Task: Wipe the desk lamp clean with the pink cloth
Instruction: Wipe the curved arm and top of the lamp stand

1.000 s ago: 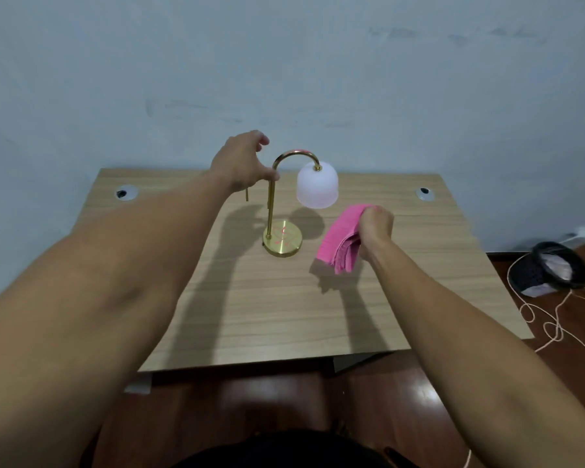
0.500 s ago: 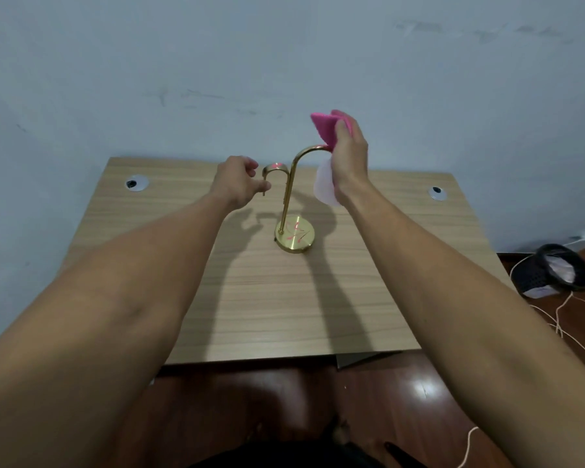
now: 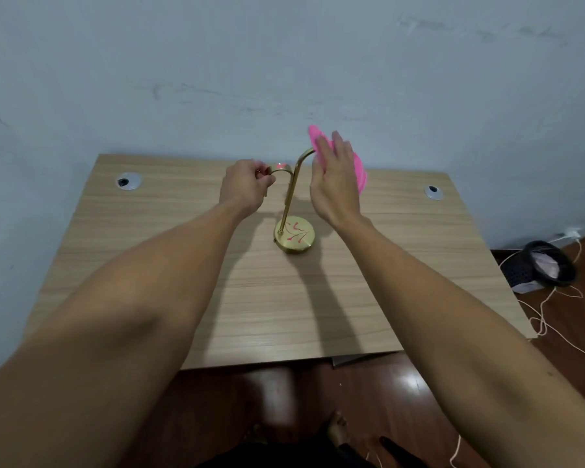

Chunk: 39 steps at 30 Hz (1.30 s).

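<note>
Since half a second earlier the right hand (image 3: 335, 177) had flattened out: then it gripped the pink cloth (image 3: 358, 170) bunched above the lamp's arch, now its fingers lay straight and close together, pressing the cloth against the far side of the lamp head, which hand and cloth hid. Cloth edges showed past the fingertips and along the hand's right side. The left hand (image 3: 245, 187) had kept its place, fingers curled and pinching the short hooked end of the brass tube.

The desk lamp (image 3: 289, 197) stood near the middle of the wooden desk (image 3: 149, 265), toward the back, its stem slightly tilted. Its round brass base (image 3: 294, 235) sat flat on the wood, with red marks on its top. The stem rose between the two hands.

Two round cable grommets (image 3: 128, 181) sat in the desk's back corners. The desk stood against a pale blue wall (image 3: 284, 62). On the dark floor to the right lay a black basket (image 3: 541, 266) and a loose white cord (image 3: 547, 319).
</note>
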Each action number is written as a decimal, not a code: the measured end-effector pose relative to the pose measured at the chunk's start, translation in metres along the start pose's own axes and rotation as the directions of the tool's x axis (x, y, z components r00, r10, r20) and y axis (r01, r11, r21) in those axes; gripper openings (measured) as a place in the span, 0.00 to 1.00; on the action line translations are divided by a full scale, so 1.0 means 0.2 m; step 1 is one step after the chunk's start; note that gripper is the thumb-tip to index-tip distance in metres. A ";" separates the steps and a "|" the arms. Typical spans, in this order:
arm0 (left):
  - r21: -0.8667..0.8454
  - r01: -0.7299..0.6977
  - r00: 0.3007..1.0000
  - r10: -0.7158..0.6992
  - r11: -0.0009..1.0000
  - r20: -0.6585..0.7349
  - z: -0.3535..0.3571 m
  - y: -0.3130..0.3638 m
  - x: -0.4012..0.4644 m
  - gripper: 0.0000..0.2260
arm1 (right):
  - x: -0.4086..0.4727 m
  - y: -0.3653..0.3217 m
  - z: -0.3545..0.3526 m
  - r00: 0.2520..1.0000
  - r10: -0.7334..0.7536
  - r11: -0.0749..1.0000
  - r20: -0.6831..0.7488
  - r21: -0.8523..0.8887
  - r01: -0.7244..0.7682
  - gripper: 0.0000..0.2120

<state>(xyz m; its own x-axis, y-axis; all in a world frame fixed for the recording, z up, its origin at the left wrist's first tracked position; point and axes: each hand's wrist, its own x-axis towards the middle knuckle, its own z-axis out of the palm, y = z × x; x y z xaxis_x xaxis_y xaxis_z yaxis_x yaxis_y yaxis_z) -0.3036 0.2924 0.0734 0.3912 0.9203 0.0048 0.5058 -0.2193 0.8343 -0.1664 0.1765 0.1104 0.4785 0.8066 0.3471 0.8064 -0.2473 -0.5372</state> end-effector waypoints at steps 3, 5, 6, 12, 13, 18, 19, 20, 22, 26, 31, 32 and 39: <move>0.024 -0.018 1.000 0.018 1.000 0.012 0.00 0.00 0.01 0.04 | -0.06 0.02 0.04 0.980 -0.191 0.970 0.062 -0.140 0.198 0.23; 0.035 -0.023 1.000 0.022 0.999 0.020 -0.01 0.00 0.01 0.04 | -0.09 0.03 0.05 0.994 -0.109 0.992 -0.017 -0.058 0.108 0.24; 0.040 -0.025 0.999 0.024 0.999 0.021 -0.01 0.01 0.01 0.04 | -0.09 0.03 0.06 0.998 0.000 1.000 -0.064 -0.007 0.000 0.25; 0.057 -0.042 0.999 0.040 0.998 0.029 -0.01 0.01 0.01 0.05 | -0.07 -0.02 0.08 0.986 -0.147 0.961 -0.078 -0.248 0.124 0.26; 0.058 -0.045 0.999 0.043 0.997 0.033 -0.01 0.01 0.01 0.05 | -0.08 0.00 0.08 0.978 -0.199 0.944 -0.063 -0.278 0.175 0.26; 0.064 -0.050 0.998 0.048 0.997 0.035 -0.02 0.01 0.01 0.05 | -0.07 0.03 0.08 0.959 0.181 0.965 -0.217 -0.152 -0.216 0.25; 0.071 -0.050 0.998 0.048 0.996 0.035 -0.02 0.01 0.01 0.05 | -0.07 0.02 0.08 0.966 0.144 0.963 -0.216 -0.194 -0.187 0.26; 0.076 -0.051 0.998 0.048 0.996 0.036 -0.02 0.01 0.01 0.05 | -0.07 0.00 0.09 0.980 0.050 0.961 -0.191 -0.258 -0.100 0.26; 0.079 -0.056 0.998 0.053 0.995 0.045 -0.02 0.01 0.01 0.04 | -0.08 0.00 0.09 0.984 -0.151 0.925 -0.099 -0.364 0.105 0.27; 0.065 -0.050 0.997 0.047 0.997 0.058 -0.03 0.01 0.01 0.03 | -0.08 0.01 0.09 0.957 0.049 0.963 -0.285 -0.242 -0.121 0.25; 0.081 -0.051 0.997 0.046 0.995 0.058 -0.04 0.02 0.02 0.03 | -0.09 0.01 0.11 0.973 -0.212 0.898 -0.095 -0.412 0.155 0.28; 0.079 -0.052 0.997 0.048 0.996 0.061 -0.04 0.02 0.02 0.03 | -0.11 0.03 0.11 0.963 -0.267 0.879 -0.048 -0.423 0.222 0.29; 0.090 -0.049 0.998 0.045 0.995 0.055 -0.04 0.03 0.01 0.05 | -0.14 0.03 0.15 0.973 0.056 0.985 -0.226 -0.149 -0.092 0.29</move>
<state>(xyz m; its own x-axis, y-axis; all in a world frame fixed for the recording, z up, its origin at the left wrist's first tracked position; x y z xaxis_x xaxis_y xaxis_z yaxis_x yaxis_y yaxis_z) -0.3056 0.2955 0.0816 0.4548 0.8905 0.0119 0.5529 -0.2927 0.7801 -0.1857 0.1677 0.0743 0.5892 0.6491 0.4812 0.8020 -0.3973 -0.4460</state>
